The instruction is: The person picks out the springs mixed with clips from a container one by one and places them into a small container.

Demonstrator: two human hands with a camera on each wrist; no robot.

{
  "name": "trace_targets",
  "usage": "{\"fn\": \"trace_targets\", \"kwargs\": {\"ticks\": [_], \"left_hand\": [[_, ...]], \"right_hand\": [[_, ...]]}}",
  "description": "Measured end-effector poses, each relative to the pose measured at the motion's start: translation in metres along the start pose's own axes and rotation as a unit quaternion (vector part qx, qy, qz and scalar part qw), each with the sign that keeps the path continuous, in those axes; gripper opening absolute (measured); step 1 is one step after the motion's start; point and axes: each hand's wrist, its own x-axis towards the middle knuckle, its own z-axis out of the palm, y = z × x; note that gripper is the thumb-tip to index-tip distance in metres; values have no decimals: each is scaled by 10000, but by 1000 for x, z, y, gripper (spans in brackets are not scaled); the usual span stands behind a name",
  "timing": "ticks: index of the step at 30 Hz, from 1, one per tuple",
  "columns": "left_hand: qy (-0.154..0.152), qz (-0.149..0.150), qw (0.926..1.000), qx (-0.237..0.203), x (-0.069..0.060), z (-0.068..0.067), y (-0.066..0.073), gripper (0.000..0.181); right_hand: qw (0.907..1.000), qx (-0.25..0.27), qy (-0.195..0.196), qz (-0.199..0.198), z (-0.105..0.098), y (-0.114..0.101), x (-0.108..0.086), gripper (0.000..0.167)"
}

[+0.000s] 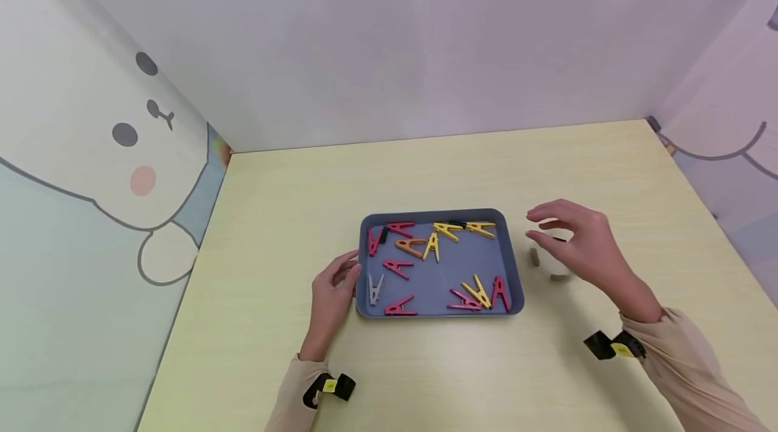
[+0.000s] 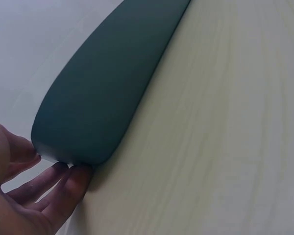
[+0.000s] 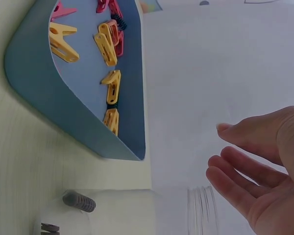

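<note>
A shallow blue-grey tray (image 1: pixel 437 283) holds several small plastic clips resembling clothes pegs: red pegs (image 1: pixel 398 266), yellow pegs (image 1: pixel 431 247), an orange peg (image 1: pixel 410 245) and a grey peg (image 1: pixel 374 291). Dark ribbed, coil-like pieces (image 3: pixel 119 21) lie among them. My left hand (image 1: pixel 331 297) holds the tray by its left end, thumb at the rim and fingertips against the outer wall. Right of the tray, my right hand (image 1: pixel 577 239) hovers with thumb and fingers apart, holding nothing. Close by it stands a clear bottle (image 3: pixel 127 210), with dark ribbed pieces (image 3: pixel 79 201) near its base.
The pale wooden tabletop (image 1: pixel 292 216) extends around the tray. A plain light wall (image 1: pixel 395 47) rises behind it, and panels with cartoon drawings (image 1: pixel 142 179) stand at the left and right sides.
</note>
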Motion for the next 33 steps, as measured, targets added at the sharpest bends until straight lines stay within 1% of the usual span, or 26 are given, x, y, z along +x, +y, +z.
{"fn": "trace_targets", "kwargs": {"ticks": [6,15,21,25,33], "left_hand": [[-26,27,9999,-102,1,0,-1,30],[-22,65,10000,-43,0,-1,-2,29],[5,134,9999,-38,0,-1,-3,29],[12,170,9999,-12,1,0,-2,29],[10,236,9997,-16,1,0,-5,29]], "right_hand": [[9997,0,-142,175,5,-3,4,34],[9986,-109,-341,378,17,-6,10,33],[9985,20,-517,193,26,-5,15,31],[9981,-4,-606,105,29,-4,18,28],[9966,-27,-806,140,39,-2,22,27]]}}
